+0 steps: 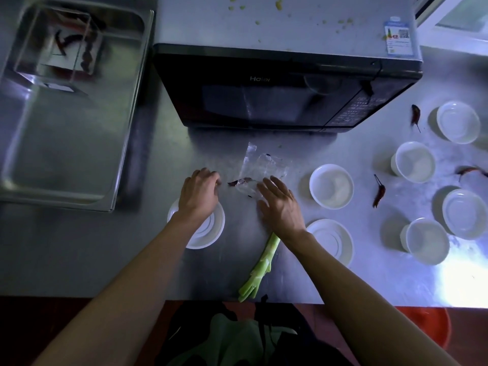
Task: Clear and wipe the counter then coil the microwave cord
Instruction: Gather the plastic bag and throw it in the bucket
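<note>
A person clears a steel counter (356, 281), left hand (200, 192) curled over something unidentifiable, right hand (280, 204) flat and loose-fingered on a plastic bag (260, 167) before the microwave (277, 96) at the back edge; gathering scraps likely comes next, bowls (331, 186), chillies (379, 192) and sink (66, 114) around.

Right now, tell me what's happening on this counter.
A person is clearing a steel counter in front of a Haier microwave. The right hand lies flat on a clear plastic bag; the left hand curls by a dried chili. White bowls, more chilies and a green stalk remain.
</note>
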### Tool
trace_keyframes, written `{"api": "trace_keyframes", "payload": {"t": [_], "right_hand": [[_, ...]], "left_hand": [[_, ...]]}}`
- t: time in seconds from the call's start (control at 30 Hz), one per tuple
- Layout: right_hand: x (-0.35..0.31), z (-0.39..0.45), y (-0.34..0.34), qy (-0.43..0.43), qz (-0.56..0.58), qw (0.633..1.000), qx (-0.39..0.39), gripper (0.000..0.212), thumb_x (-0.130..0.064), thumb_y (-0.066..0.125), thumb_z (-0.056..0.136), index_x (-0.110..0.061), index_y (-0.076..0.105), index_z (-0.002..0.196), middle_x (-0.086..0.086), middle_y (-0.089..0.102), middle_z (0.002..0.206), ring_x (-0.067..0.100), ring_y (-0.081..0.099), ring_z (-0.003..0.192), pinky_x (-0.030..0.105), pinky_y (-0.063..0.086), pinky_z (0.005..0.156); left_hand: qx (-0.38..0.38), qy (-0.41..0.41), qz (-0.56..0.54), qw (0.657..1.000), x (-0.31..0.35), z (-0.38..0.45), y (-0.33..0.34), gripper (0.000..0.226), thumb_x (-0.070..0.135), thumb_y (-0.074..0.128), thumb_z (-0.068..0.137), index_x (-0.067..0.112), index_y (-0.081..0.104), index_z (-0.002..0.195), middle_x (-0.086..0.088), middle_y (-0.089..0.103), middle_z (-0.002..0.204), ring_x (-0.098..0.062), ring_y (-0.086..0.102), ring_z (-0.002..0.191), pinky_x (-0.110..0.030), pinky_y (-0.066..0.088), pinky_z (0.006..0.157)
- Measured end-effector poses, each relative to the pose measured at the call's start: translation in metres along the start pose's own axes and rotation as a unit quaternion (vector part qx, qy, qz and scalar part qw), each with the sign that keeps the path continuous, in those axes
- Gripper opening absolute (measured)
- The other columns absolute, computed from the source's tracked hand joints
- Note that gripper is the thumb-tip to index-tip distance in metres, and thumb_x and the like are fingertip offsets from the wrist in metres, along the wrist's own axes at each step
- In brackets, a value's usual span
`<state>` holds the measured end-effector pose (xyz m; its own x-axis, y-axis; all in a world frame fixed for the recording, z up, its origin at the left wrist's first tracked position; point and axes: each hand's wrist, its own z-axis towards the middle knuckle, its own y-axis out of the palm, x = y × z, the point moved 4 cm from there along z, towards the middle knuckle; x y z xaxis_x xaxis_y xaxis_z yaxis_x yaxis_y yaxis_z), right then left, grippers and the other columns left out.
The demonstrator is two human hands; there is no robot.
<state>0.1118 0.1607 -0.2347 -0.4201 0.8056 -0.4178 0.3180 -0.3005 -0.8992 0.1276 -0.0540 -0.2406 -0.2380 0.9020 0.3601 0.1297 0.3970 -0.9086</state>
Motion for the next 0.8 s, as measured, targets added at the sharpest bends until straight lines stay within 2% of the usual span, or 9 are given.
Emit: {"api": "trace_keyframes", "payload": {"t": [0.27,0.47,0.63,0.8], "right_hand": [[-0.002,-0.014,-0.011,-0.003,0.018,0.998,0.053,0.044,-0.003,0.071,0.085,-0.001,0.064,0.128,0.020,0.061,0.136,0.042,0.051,0.132,0.053,0.050,0.101],[-0.004,-0.029,-0.026,0.008,0.018,0.994,0.106,0.040,-0.002,0.073,0.084,-0.001,0.066,0.123,0.018,0.065,0.130,0.040,0.055,0.128,0.052,0.052,0.098],[-0.003,-0.050,-0.048,0.015,0.003,0.985,0.173,0.036,-0.002,0.076,0.084,-0.001,0.068,0.119,0.015,0.068,0.125,0.037,0.058,0.125,0.048,0.050,0.103],[0.009,-0.083,-0.076,0.053,-0.008,0.970,0.238,0.035,-0.008,0.075,0.088,-0.003,0.068,0.122,0.015,0.066,0.129,0.034,0.056,0.130,0.046,0.048,0.107]], "left_hand": [[0.008,0.026,-0.037,0.999,0.008,-0.006,-0.008,0.016,0.003,0.057,0.089,0.017,0.064,0.091,-0.002,0.061,0.095,-0.027,0.059,0.089,-0.037,0.047,0.071],[0.015,0.076,-0.042,0.996,0.028,-0.004,-0.021,0.016,0.003,0.059,0.089,0.017,0.066,0.095,0.000,0.062,0.097,-0.025,0.058,0.090,-0.039,0.049,0.072],[0.019,0.128,-0.040,0.991,0.053,0.000,-0.030,0.013,0.007,0.061,0.090,0.018,0.067,0.093,0.002,0.061,0.093,-0.022,0.058,0.088,-0.033,0.046,0.068],[0.018,0.185,-0.046,0.982,0.091,0.001,-0.034,0.015,0.008,0.060,0.090,0.021,0.067,0.095,0.002,0.062,0.096,-0.024,0.059,0.087,-0.028,0.036,0.063]]}}
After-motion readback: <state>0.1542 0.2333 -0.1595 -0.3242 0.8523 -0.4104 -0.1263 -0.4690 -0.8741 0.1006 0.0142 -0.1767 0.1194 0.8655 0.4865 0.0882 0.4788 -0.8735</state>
